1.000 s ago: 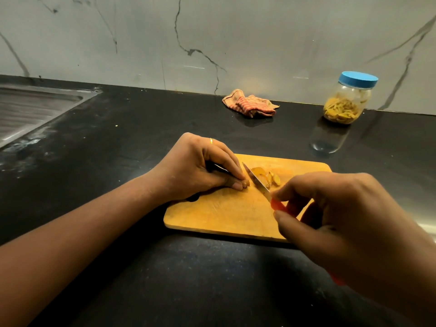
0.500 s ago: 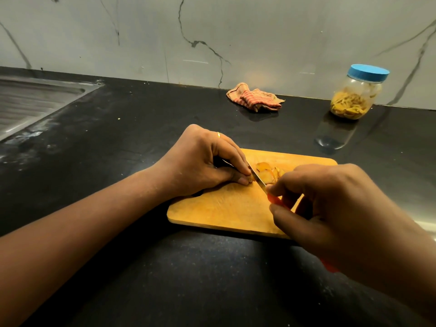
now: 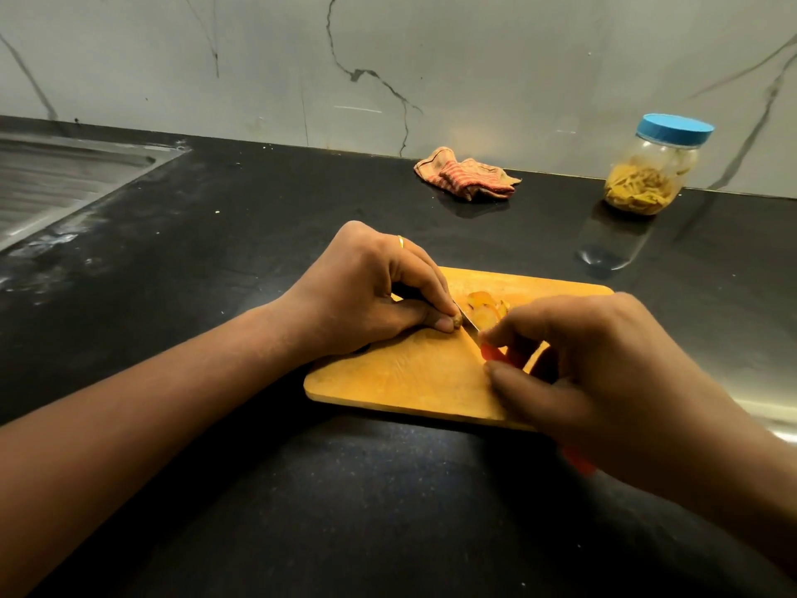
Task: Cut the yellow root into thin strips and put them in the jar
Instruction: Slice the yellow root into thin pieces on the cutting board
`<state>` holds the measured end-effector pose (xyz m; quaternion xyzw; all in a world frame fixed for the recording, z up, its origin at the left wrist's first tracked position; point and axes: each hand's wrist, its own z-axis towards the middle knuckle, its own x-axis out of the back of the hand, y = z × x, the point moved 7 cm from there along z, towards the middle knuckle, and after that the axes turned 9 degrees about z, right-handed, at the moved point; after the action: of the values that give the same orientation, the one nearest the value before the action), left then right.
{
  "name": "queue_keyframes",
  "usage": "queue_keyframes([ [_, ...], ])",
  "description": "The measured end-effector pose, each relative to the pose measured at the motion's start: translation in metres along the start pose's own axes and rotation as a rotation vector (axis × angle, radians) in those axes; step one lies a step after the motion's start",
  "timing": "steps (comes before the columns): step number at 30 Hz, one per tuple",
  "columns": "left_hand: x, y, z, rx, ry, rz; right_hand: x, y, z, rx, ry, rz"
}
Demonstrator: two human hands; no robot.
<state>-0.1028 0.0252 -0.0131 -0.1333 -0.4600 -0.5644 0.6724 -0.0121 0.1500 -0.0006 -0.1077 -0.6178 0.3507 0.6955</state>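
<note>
On a wooden cutting board (image 3: 401, 377) my left hand (image 3: 366, 291) pinches a small stub of yellow root (image 3: 456, 322) between thumb and fingertips. My right hand (image 3: 604, 364) grips a knife with a red handle (image 3: 491, 351); its blade (image 3: 468, 320) stands against the stub. A few thin yellow slices (image 3: 485, 308) lie just right of the blade. The clear jar (image 3: 647, 170) with a blue lid stands at the back right, lid on, with yellow strips in its lower part.
A crumpled striped cloth (image 3: 468, 179) lies near the wall behind the board. A steel sink drainer (image 3: 56, 179) fills the far left of the black counter (image 3: 215, 261). The marble wall runs along the back.
The blade has shifted slightly left along the root toward my left fingertips, and the stub looks shorter. The pile of slices beside it has grown a little. The view has shifted.
</note>
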Motion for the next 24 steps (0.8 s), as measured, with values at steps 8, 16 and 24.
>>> queue_keyframes([
  [8, 0.000, -0.004, 0.001, 0.026, -0.013, -0.025, 0.003, -0.004, -0.013, 0.020, -0.033, -0.075],
  [16, 0.001, -0.007, 0.000, 0.043, -0.010, -0.091, 0.014, -0.009, -0.027, 0.058, 0.127, 0.016],
  [24, 0.001, -0.005, 0.000, 0.020, -0.012, -0.084, 0.006, -0.010, -0.022, 0.057, 0.085, 0.044],
])
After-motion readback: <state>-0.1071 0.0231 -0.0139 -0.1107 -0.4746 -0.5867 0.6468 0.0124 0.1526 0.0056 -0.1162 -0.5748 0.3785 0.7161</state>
